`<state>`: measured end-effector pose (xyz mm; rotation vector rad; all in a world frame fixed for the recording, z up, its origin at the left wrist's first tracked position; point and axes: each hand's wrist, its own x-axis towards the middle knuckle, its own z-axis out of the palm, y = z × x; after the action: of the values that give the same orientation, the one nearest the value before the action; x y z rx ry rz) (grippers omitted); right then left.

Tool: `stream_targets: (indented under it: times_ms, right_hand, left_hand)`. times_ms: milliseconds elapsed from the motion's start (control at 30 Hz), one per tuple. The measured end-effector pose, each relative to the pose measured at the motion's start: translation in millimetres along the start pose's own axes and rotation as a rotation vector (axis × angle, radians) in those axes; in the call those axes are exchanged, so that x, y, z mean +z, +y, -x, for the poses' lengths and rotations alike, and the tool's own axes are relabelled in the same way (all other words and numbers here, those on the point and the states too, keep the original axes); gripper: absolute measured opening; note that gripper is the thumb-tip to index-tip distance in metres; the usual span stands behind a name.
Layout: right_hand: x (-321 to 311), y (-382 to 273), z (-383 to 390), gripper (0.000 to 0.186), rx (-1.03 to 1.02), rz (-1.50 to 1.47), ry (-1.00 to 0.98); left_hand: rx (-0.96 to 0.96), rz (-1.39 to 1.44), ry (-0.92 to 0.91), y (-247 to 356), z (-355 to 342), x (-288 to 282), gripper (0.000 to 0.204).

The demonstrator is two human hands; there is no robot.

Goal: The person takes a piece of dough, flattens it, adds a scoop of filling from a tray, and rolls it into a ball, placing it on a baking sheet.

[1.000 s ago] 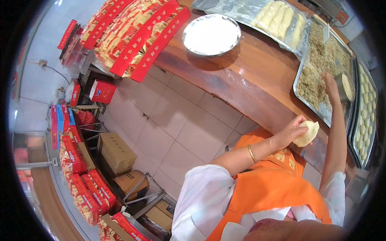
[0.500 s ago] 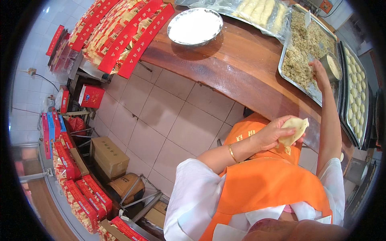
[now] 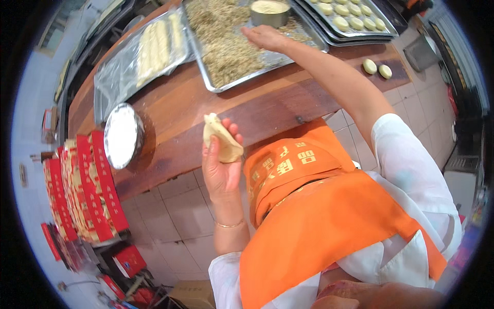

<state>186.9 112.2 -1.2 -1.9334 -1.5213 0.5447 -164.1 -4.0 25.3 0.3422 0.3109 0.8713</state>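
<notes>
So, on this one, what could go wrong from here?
The pale yellow dough piece, pinched in the left hand, could slip or tear. The right hand is close to a round silver metal tin in the rectangular silver metal tray; a knock might spill its pale contents over the brown crumbly mixture. Two pale, round dough pieces sit near the brown wooden table's end, where the right forearm might brush them off.

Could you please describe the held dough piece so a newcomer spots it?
Find the wooden table; by its near edge is the left hand. It grips the dough piece: thin, pale, curved and handheld, unlike the long rolls under plastic.
</notes>
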Motion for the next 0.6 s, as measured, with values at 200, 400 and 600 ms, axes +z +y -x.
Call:
stream_targets:
  times_ms: [200, 400, 600]
  right_hand:
    - [-22, -3, 20, 0.054, 0.189, -0.972, -0.194]
    - [4, -2, 6, 0.045, 0.272, -1.495, 0.048]
    - [40, 23, -18, 0.049, 0.128, -0.819, 0.293]
  left_hand:
    - [-0.019, 0.0, -0.024, -7, -29, 13, 0.042]
    - [-0.045, -0.044, 0.004, -24, -47, 23, 0.046]
    - [-0.093, 0.016, -0.088, -29, -67, 24, 0.052]
